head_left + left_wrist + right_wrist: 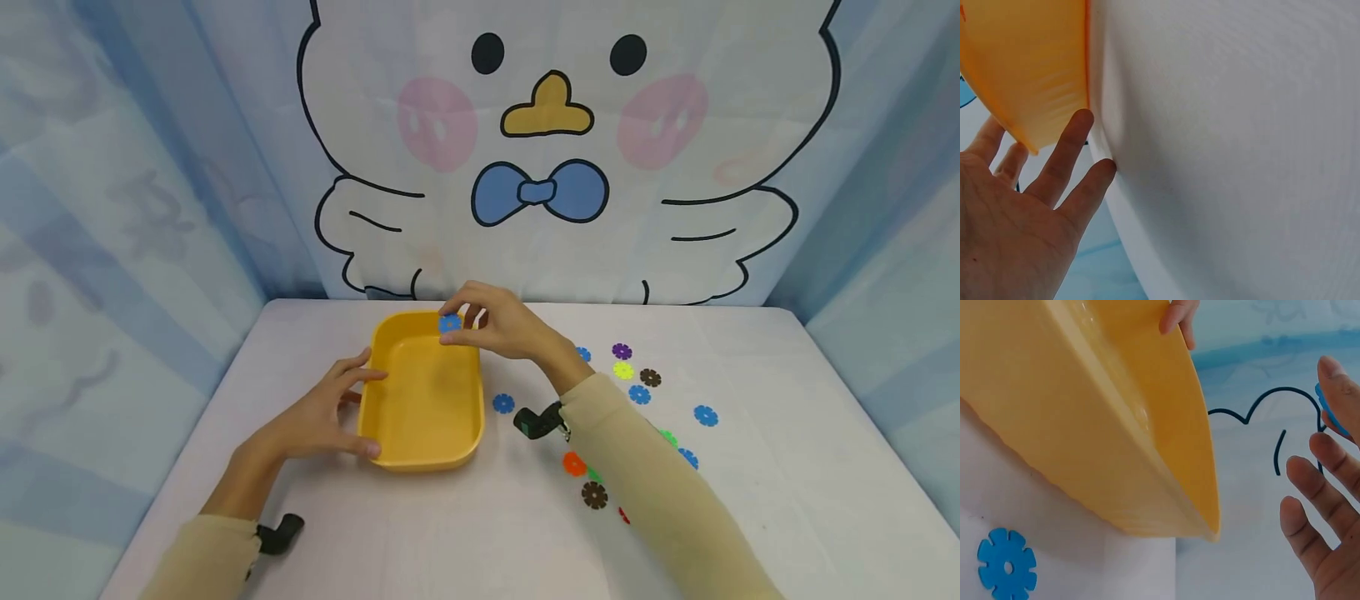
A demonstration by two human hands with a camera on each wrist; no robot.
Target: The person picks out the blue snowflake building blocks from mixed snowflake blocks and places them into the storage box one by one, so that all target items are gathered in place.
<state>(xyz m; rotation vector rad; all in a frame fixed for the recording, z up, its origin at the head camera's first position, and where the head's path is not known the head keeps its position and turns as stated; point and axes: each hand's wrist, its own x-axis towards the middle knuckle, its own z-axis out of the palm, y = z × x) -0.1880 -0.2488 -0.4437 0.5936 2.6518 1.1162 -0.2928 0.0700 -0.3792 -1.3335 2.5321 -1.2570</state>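
A yellow plastic tray [429,400] sits on the table, left of centre in the head view. My right hand [498,323] is above its far right corner, thumb and forefinger pinching a blue notched disc [450,323] with a small central hole. In the right wrist view the pinched disc [1330,412] is partly hidden behind a finger, and the other fingers spread apart. At the tray's left side, my left hand [326,414] touches the rim with thumb and a finger. Its other fingers extend fairly straight near the outer wall in the left wrist view.
A loose blue disc [503,403] lies just right of the tray. Several others are scattered farther right, including a purple disc [622,352], a brown disc [595,495] and an orange disc [574,464]. My right forearm hides part of that area. A printed curtain [551,258] hangs behind the table.
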